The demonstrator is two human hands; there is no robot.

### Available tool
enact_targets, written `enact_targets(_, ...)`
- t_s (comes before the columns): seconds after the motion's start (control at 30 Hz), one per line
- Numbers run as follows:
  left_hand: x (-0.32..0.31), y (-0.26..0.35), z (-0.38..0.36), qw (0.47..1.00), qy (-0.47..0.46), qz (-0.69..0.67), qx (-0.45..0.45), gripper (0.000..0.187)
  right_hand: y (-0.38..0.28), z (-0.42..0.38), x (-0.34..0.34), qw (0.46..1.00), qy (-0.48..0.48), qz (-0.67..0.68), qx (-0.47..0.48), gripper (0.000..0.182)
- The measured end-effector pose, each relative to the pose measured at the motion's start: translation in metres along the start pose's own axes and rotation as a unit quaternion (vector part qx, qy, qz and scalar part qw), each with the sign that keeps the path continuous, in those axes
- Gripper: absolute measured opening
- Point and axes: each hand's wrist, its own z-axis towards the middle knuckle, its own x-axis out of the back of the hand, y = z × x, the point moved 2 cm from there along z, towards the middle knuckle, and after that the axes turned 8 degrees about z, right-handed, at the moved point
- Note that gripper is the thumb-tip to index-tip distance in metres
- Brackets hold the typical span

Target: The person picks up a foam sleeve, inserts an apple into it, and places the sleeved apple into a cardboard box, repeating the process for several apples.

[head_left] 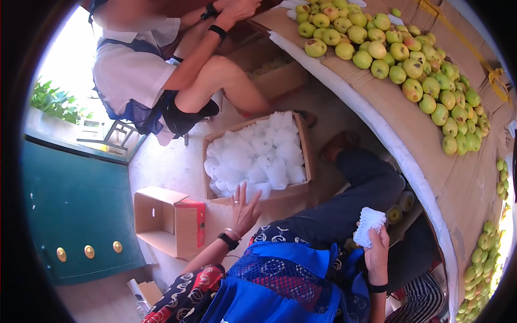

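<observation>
My left hand (245,207), with a ring and a black wristwatch, is spread flat at the near edge of a cardboard box (304,142) filled with white foam-netted fruit (258,156). Its fingertips touch the nearest netted pieces and it holds nothing. My right hand (378,245) is raised over my lap and grips one fruit wrapped in a white foam net (369,225). A blue mesh apron (291,280) covers my lap between the two arms.
A long table covered in cardboard (431,156) curves along the right and carries many loose green-yellow apples (409,64). Another person in a white shirt (134,70) sits across the box. A small empty carton (167,220) lies on the floor beside a teal door (75,204).
</observation>
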Motion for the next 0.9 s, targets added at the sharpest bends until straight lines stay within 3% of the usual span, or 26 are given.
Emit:
enact_targets(0.1,-0.022,0.005,0.008,0.999,0.011,0.022,-0.032,0.055,0.005,0.004,-0.002,1.0,0.006,-0.019,-0.01,0.035)
enact_targets(0.17,-0.03,0.003,0.013,0.993,0.029,0.043,-0.109,0.04,0.012,0.006,0.005,0.999,0.017,-0.032,0.005,0.038)
enact_targets(0.2,-0.033,0.001,0.016,0.992,0.024,0.042,-0.113,0.04,0.012,0.007,0.006,0.999,0.017,-0.027,0.012,0.038)
enact_targets(0.27,-0.035,-0.012,0.028,0.987,0.075,-0.137,-0.025,0.03,0.014,0.005,0.007,0.999,0.02,-0.022,0.017,0.038)
enact_targets(0.5,-0.038,-0.049,0.051,0.991,0.006,-0.111,-0.071,0.022,0.013,0.005,0.006,0.999,0.022,-0.025,0.011,0.037)
enact_targets(0.57,-0.032,-0.048,0.059,0.991,0.051,-0.089,-0.091,0.018,0.012,0.008,0.005,0.999,0.017,-0.027,0.011,0.037)
enact_targets(0.63,-0.027,-0.046,0.064,0.996,0.014,-0.006,-0.088,0.015,0.013,0.005,0.007,1.0,0.018,-0.02,0.009,0.037)
enact_targets(0.83,-0.059,-0.073,0.082,0.992,-0.089,-0.062,-0.059,0.011,0.013,0.007,0.004,0.999,0.027,-0.044,0.015,0.035)
enact_targets(0.9,-0.062,-0.064,0.089,0.993,-0.081,-0.012,-0.081,0.004,0.019,0.008,0.009,0.998,0.045,-0.036,0.013,0.035)
